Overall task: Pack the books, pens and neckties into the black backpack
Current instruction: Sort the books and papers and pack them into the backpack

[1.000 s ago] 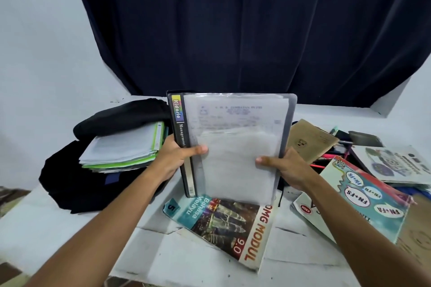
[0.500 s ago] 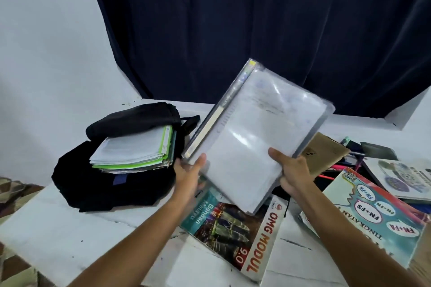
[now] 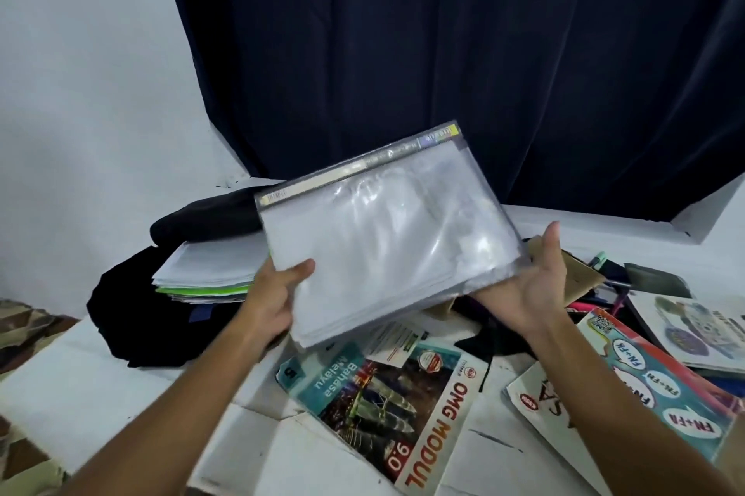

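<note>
In the centre of the frame: a clear plastic folder (image 3: 387, 241) full of white papers, held above the table (image 3: 80, 366) and tilted nearly flat, spine edge toward the curtain (image 3: 443, 52).
Step in hand: carrying this folder toward the black backpack (image 3: 133, 314), by my judgement.
Backpack: centre left, lying on the table, mouth open, a stack of papers and green-edged books (image 3: 205, 274) already poking out of it.
Next move: likely swing the folder left and slide it in alongside that stack; the opening looks crowded.
Left hand (image 3: 274, 294): grips the folder's lower left corner, thumb on top, fingers hidden beneath.
Right hand (image 3: 528, 286): open palm up, fingers straight, supporting the folder's right edge from below.
Still to pack: the OMG Modul book (image 3: 387, 411) at lower centre, more books (image 3: 645, 382) and pens (image 3: 604, 286) at right.
</note>
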Tool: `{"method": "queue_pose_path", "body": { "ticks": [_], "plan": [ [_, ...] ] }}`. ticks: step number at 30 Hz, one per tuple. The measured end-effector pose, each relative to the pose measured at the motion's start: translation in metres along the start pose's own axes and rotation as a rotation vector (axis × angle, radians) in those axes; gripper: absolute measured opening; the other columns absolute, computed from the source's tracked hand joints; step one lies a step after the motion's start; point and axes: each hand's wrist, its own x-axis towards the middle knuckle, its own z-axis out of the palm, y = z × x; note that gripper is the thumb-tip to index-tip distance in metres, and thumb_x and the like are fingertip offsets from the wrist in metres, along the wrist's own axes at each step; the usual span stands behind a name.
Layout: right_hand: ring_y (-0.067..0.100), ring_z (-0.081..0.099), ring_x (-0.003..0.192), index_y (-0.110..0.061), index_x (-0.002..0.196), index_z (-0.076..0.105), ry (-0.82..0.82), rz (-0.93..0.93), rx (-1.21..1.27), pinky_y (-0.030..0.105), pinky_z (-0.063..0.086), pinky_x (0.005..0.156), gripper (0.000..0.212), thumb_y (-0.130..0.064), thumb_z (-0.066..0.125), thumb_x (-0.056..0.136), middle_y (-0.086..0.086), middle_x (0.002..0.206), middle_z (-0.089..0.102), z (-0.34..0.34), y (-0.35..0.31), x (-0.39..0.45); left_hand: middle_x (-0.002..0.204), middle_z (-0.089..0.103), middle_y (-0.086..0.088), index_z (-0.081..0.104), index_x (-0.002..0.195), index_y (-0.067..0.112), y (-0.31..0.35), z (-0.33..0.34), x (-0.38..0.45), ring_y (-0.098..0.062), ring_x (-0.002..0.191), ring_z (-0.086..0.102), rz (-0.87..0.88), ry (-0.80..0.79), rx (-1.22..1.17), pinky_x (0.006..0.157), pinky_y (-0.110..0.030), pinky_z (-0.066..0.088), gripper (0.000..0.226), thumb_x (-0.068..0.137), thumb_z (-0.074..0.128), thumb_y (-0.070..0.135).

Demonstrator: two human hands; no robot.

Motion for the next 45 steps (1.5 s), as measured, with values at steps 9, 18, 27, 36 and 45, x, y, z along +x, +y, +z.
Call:
{"method": "queue_pose_path", "body": {
  "ticks": [9, 18, 27, 36, 45],
  "plan": [
    [0.032, 0.072, 0.091, -0.003, 0.109, 0.067, -0.117, 0.437, -0.47, 0.042, 0.06, 0.067, 0.093, -0.018, 0.102, 0.024, 0.019, 0.104, 0.072, 0.0, 0.015, 0.012, 0.112, 0.072, -0.014, 0.062, 0.12, 0.007, 0.08, -0.046, -0.001, -0.026, 0.092, 0.072, -0.084, -0.12, 0.451, 0.073, -0.036, 0.06, 0.089, 0.039, 0.097, 0.016],
    [0.034, 0.072, 0.088, -0.001, 0.106, 0.064, -0.08, 0.394, -0.442, 0.045, 0.06, 0.067, 0.099, -0.007, 0.1, 0.014, 0.021, 0.102, 0.072, 0.007, 0.095, 0.022, 0.102, 0.073, -0.015, 0.066, 0.111, 0.002, 0.118, -0.08, 0.015, -0.025, 0.08, 0.074, -0.261, -0.068, 0.654, 0.061, -0.033, 0.06, 0.029, 0.084, 0.065, -0.005],
    [0.036, 0.073, 0.081, 0.002, 0.107, 0.062, 0.069, 0.33, -0.34, 0.042, 0.059, 0.059, 0.103, 0.0, 0.096, 0.01, 0.024, 0.096, 0.073, 0.046, 0.168, 0.048, 0.1, 0.075, -0.014, 0.07, 0.104, 0.002, 0.139, -0.155, 0.084, -0.023, 0.085, 0.072, -0.289, -0.167, 0.851, 0.08, -0.034, 0.058, 0.039, 0.068, 0.082, 0.011],
    [0.033, 0.073, 0.076, 0.003, 0.105, 0.065, 0.313, 0.159, -0.279, 0.041, 0.06, 0.057, 0.106, 0.0, 0.093, 0.003, 0.022, 0.095, 0.073, 0.087, 0.23, 0.052, 0.102, 0.065, -0.001, 0.06, 0.106, 0.017, 0.149, -0.242, 0.175, -0.028, 0.102, 0.06, 0.6, -0.069, 1.546, 0.084, -0.037, 0.049, 0.028, 0.086, 0.07, 0.034],
    [0.036, 0.073, 0.073, 0.009, 0.102, 0.066, 0.477, 0.163, -0.224, 0.039, 0.059, 0.052, 0.1, 0.008, 0.089, 0.005, 0.026, 0.097, 0.072, 0.123, 0.263, 0.029, 0.157, 0.034, -0.003, 0.035, 0.15, 0.028, 0.125, -0.26, 0.244, -0.031, 0.145, 0.027, 0.358, -0.255, 1.757, 0.113, -0.055, 0.028, 0.087, 0.079, 0.054, 0.075]
  ]
}}
